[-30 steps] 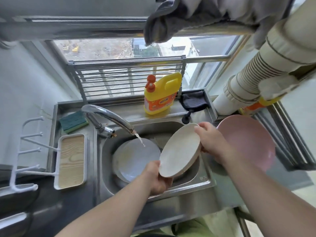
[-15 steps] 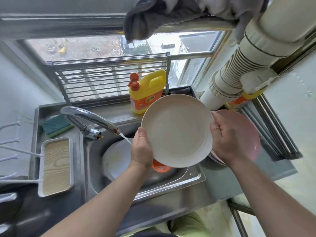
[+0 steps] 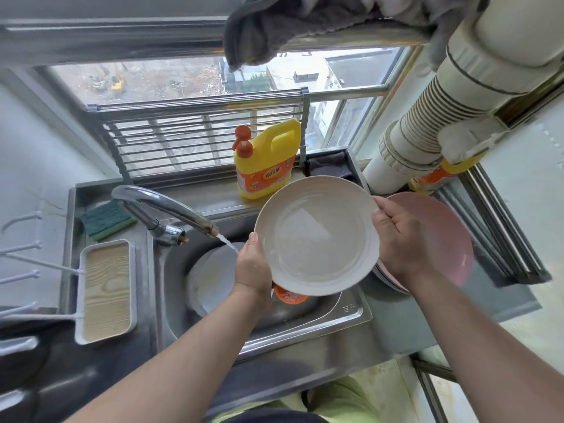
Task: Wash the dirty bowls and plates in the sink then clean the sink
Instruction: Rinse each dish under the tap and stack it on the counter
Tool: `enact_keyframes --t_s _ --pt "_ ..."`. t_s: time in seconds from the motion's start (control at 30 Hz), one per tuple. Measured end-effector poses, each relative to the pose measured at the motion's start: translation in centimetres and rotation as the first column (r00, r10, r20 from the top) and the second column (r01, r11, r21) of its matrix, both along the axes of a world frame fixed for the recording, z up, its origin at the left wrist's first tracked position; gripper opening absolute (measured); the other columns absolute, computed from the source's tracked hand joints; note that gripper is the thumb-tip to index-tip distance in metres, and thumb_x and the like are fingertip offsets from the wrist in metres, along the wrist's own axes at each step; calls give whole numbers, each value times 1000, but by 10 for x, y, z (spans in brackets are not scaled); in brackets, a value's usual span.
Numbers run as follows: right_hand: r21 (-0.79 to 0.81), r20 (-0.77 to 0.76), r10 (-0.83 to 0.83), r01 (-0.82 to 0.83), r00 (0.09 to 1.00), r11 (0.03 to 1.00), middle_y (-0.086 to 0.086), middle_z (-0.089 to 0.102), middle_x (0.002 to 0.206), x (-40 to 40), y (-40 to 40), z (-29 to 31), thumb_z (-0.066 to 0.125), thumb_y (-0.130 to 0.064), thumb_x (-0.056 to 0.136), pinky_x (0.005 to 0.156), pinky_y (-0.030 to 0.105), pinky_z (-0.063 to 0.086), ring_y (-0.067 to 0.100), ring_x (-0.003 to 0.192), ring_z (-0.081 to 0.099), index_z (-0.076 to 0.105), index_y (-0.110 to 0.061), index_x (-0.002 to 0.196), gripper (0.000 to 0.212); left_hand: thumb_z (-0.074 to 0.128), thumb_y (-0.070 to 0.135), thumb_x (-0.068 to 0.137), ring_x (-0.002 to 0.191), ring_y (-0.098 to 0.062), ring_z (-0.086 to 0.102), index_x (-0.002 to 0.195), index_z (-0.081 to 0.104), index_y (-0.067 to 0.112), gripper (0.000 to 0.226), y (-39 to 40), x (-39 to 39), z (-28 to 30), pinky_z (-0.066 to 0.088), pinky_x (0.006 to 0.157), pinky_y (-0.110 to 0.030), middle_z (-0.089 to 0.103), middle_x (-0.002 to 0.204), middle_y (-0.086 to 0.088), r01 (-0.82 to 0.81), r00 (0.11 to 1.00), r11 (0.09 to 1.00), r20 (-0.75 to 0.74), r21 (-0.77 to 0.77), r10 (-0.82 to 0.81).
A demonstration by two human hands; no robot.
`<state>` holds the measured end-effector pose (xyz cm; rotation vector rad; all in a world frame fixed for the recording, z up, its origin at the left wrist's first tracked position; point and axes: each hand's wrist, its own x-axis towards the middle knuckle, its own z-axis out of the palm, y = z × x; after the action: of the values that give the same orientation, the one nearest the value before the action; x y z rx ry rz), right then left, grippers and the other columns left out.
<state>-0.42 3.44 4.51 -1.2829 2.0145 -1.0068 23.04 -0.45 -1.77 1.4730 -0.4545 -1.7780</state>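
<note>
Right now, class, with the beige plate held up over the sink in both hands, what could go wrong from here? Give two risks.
1. The beige plate looks wet, and the left hand and right hand grip only its opposite rims; it could slip and fall on the white plate in the sink.
2. The faucet is running unattended, so water may splash off the white plate.

The sink [image 3: 351, 312] and tap [image 3: 164, 206] are polished steel with a bright, smooth sheen. The cream plate [image 3: 317, 236] looks like matt plastic, wet and faintly shiny at its centre. The yellow detergent bottle [image 3: 268, 160] is glossy plastic. The green sponge [image 3: 106, 219] is rough and fibrous. The small tray [image 3: 105, 290] shows a pale wood-grain face. Grey cloth [image 3: 274, 29] overhead is soft and napped.
</note>
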Motion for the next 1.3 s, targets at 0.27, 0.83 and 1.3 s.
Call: enact_keyframes --t_s 0.27,0.83,1.3 --pt "32 115 13 -17 993 999 -17 76 112 -1 -14 -12 48 -46 97 101 53 54 15 113 69 71 -47 122 34 40 43 111 105 -36 72 112 71 20 39 4 1 10 56 93 -54 79 102 -8 -37 999 997 32 72 35" --pt "434 126 187 -223 974 873 9 67 73 -58 -43 -3 47 -29 91 47 32 46 21 58 59 70 -15 98 28 54 15 102 80 -31 75 115 72 6 24 42 -68 -22 64 59 -36 78 97 -13 -31 997 916 74 399 2" --pt "557 -411 95 167 907 814 22 65 117 -225 60 -49 29 -29 111 74 40 41 39 100 64 12 -26 162 54 28 22 109 111 -42 64 155 26 23 46 11 -251 -10 50 91 -48 68 120 -15 790 95 587 913 174 -397"
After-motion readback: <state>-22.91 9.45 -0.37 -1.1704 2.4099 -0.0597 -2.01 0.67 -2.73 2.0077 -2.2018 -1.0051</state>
